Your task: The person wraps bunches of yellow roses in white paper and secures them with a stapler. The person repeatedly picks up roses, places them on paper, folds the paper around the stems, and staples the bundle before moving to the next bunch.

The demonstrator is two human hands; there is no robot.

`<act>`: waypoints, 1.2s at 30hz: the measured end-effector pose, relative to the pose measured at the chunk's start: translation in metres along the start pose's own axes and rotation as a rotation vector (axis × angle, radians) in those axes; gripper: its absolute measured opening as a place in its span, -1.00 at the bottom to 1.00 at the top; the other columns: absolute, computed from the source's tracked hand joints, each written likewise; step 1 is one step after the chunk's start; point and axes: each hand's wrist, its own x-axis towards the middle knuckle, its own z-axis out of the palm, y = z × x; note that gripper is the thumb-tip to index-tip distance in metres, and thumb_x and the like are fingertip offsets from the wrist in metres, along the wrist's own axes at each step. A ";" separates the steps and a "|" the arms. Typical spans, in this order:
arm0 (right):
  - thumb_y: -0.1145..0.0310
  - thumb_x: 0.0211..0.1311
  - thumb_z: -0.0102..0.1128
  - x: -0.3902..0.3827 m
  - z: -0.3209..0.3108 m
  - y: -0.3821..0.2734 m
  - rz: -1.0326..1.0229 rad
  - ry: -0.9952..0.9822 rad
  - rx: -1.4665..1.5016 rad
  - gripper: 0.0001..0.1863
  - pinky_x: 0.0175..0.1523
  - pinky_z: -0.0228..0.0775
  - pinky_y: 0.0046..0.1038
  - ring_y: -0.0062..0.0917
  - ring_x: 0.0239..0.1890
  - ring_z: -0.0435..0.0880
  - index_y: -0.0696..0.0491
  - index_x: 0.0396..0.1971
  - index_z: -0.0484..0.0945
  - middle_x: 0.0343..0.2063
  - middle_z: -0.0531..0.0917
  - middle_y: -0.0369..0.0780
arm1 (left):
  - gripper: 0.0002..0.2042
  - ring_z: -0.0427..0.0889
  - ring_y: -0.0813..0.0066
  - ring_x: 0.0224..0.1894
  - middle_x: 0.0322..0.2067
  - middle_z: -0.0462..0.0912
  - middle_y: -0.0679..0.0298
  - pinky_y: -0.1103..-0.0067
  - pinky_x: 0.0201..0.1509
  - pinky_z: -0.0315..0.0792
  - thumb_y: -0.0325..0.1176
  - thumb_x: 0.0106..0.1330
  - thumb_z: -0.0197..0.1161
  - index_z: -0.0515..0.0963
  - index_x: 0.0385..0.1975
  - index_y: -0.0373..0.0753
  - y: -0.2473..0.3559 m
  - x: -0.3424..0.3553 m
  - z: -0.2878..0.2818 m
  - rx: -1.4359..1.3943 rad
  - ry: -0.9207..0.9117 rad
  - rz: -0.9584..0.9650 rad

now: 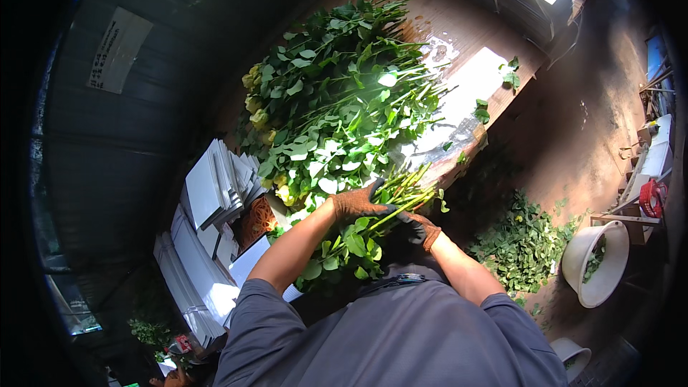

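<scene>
While both gloved hands close on the stems [405,197], I see them run up-right.
Left hand [356,203] grips nearer the leaves; right hand [421,228] sits below them.

We see brown gloves on both hands: left hand [356,203] rust-brown, right hand [423,229] darker brown with an orange-tan cuff. Sleeves [401,337] plain grey-blue. Rose stems [405,197] pale green; leaves [337,111] mid to dark green, washed near white where sun hits. Rose heads [252,104] pale yellow. Bench [469,93] reddish-brown wood, with a bright white sun patch and whitish stains. Stacked sheets [208,190] white with grey edges. We note an orange patterned item [259,218] between the stacks. Floor [595,129] dusty brown, scattered with green leaf litter [523,244]. Basin [596,265] white, green scraps inside. Wall [107,136] dark grey, corrugated, with a pale paper sheet [118,49].
</scene>
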 end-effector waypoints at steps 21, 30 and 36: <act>0.30 0.36 0.07 0.019 -0.027 -0.059 -0.759 -0.166 -0.506 -0.50 0.38 0.21 -0.25 -0.24 0.32 0.39 -0.02 0.29 0.39 0.28 0.42 -0.10 | 0.27 0.47 -0.07 0.23 0.23 0.38 -0.22 0.33 0.29 0.37 0.01 -0.05 0.54 -0.34 0.46 -0.36 0.121 -0.118 0.000 0.295 0.209 -0.063; 0.12 0.46 -0.06 0.025 -0.013 -0.031 0.068 -0.098 0.139 -0.64 0.22 0.24 -0.30 -0.33 0.02 0.52 0.05 0.00 0.55 -0.06 0.60 -0.19 | 0.24 0.62 -0.10 -0.02 -0.12 0.63 -0.16 0.25 0.05 0.50 0.06 -0.16 0.55 -0.14 0.44 -0.36 0.114 -0.083 0.028 0.450 0.466 -0.212; 0.49 0.32 -0.02 0.036 -0.003 -0.030 -0.086 0.015 -0.081 -0.82 0.00 0.34 -0.34 -0.34 -0.13 0.50 0.14 -0.13 0.49 -0.24 0.60 -0.10 | 0.19 0.67 -0.07 -0.22 -0.29 0.66 -0.08 0.21 -0.09 0.54 0.05 -0.19 0.56 -0.02 0.44 -0.29 0.096 -0.070 0.051 0.592 0.639 -0.183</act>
